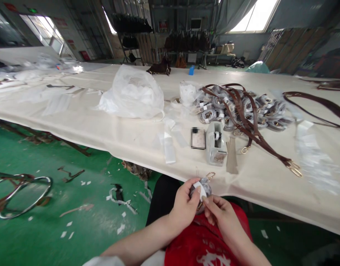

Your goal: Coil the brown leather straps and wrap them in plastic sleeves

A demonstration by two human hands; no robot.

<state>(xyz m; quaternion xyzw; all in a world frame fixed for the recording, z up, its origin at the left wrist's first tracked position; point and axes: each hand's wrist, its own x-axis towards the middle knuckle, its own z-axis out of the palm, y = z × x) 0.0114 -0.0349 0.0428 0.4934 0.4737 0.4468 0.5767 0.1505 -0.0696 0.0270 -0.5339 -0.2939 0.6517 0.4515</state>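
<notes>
Over my lap at the table's front edge, my left hand (186, 201) is closed around a coiled, plastic-wrapped strap (208, 187) with a gold clip (210, 176) sticking out at its top. A white paper slip (200, 190) lies across the coil under my left thumb. My right hand (218, 210) pinches the lower end of that slip with thumb and finger. Just beyond the hands stand a grey tape dispenser (216, 151) and a flat tan strip (232, 157).
Brown leather straps (244, 114) lie over a heap of wrapped coils (275, 109) on the table (136, 136). A white plastic bag (133, 96) sits left of centre. Clear plastic sleeves (314, 155) spread at right. Paper scraps (120, 229) litter the green floor.
</notes>
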